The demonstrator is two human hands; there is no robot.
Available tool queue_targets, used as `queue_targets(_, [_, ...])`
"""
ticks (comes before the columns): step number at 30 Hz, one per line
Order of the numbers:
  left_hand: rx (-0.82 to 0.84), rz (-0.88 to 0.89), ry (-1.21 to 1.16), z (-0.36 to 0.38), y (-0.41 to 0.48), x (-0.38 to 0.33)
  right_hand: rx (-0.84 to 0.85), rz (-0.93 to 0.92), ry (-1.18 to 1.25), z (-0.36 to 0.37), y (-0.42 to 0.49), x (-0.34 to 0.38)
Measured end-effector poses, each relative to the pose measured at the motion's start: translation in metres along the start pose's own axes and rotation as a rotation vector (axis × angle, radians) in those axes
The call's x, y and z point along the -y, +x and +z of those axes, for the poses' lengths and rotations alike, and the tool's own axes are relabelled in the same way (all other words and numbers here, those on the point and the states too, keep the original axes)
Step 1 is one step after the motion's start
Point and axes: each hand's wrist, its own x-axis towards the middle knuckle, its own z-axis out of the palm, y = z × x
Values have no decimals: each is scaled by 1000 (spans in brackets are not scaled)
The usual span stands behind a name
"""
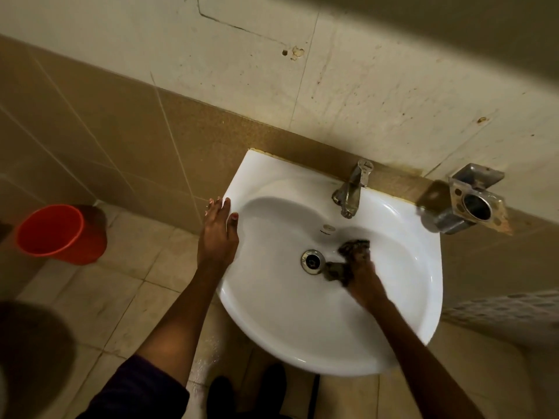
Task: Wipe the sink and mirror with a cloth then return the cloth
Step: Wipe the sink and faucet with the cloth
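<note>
Cloth (352,252), dark, bunched in right grip (363,284), pressed to sink (302,343) basin just beside drain (313,261); left grip (217,237) flat, fingers (225,207) straight, holding nothing, resting on left rim.

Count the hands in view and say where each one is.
2. The left hand rests on the left rim of the sink; the right hand is in the basin, holding the cloth beside the drain. None looks hidden.

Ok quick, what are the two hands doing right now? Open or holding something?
Left hand: open, fingers straight, resting on the sink rim.
Right hand: gripping the cloth in the basin, beside the drain.
</note>
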Motion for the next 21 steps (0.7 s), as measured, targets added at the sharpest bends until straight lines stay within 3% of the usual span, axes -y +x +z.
queue_targets(4, [8,6,2,0,-1,-1,215,26,303,16,-11,56])
queue_targets(7, [4,2,-12,-1,-2,-1,384,-172,159,4,-46,45])
queue_targets(9, [0,16,-5,0,-3,-2,378,-175,33,-12,-54,10])
queue_targets(12, [-2,26,7,1,-1,0,190,122,-38,-34,-43,-41])
queue_targets(14, [-7,32,15,2,-1,1,121,213,-96,-36,-27,-40])
queue_targets(16, [-5,28,13,2,-1,2,203,132,-92,-19,-25,-4])
queue_targets(21, [3,40,-11,-1,-3,1,279,-141,383,9,-54,113])
